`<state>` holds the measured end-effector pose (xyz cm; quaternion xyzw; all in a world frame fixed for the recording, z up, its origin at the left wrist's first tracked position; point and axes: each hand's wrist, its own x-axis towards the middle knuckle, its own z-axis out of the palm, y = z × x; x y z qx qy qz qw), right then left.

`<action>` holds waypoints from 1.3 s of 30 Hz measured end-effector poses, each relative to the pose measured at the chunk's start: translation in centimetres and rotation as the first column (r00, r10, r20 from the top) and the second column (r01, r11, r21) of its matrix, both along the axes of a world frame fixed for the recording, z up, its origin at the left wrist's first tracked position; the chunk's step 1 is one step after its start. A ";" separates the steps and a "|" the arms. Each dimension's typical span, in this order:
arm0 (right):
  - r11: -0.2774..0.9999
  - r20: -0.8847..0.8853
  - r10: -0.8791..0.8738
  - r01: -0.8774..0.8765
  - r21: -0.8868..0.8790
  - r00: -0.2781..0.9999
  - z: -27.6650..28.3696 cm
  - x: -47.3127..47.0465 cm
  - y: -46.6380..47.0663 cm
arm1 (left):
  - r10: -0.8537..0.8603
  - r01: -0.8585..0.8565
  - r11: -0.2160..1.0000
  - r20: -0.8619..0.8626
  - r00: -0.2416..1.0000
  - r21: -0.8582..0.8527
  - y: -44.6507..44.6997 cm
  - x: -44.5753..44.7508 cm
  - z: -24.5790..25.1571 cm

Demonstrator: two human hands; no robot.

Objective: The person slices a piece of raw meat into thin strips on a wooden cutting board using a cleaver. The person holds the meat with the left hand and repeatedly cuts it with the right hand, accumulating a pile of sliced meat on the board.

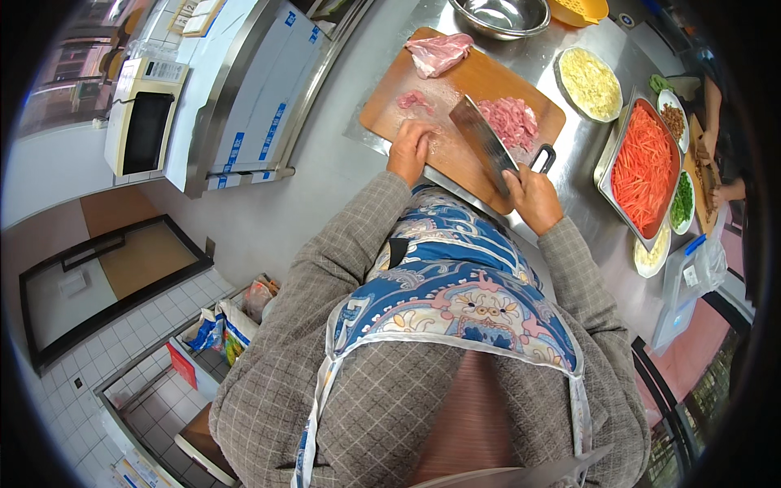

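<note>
My right hand (537, 200) grips the handle of a Chinese cleaver (479, 131), its broad blade slanting across a wooden cutting board (448, 146). Just right of the blade lies a heap of sliced raw meat (509, 122). My left hand (411, 146) rests on the board's near left part with bent fingers; whether anything is under them is hidden. Beyond those fingers are a few small meat pieces (415, 102). A larger uncut piece of raw meat (438, 53) sits at the board's far corner.
Shredded carrot fills a metal tray (601, 174) on the steel table (570, 177). A dish of pale yellow chopped food (590, 84), a metal bowl (503, 18) and a yellow colander (579, 9) stand behind. At right, another person's hands (711, 146) work at a second board (698, 174).
</note>
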<state>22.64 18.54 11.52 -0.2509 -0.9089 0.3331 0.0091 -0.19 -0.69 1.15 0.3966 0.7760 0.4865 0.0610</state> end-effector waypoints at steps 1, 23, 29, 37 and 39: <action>1.000 0.050 -0.014 0.014 0.013 0.999 0.1 -0.4 -0.4 | 0.050 -0.046 0.997 0.047 0.998 -0.069 0.2 -0.1 0.0; 0.963 0.050 0.204 -0.210 0.168 0.978 0.2 -6.3 -3.2 | -0.011 -0.053 0.984 -0.358 0.933 -0.168 -0.1 -1.0 -0.2; 0.964 -0.066 0.217 -0.203 0.173 0.974 -3.4 -8.9 -4.7 | -0.047 -0.008 0.987 -0.332 0.942 -0.162 -0.3 -0.6 -0.5; 0.985 0.010 0.101 -0.101 0.139 0.995 -3.5 -6.2 -3.8 | 0.033 -0.093 0.978 -0.305 0.952 -0.185 0.5 -0.3 -0.4; 0.995 0.147 0.036 -0.050 0.087 0.988 -2.6 -4.6 -2.3 | 0.078 -0.136 0.968 -0.262 0.962 -0.211 1.4 -0.3 -0.8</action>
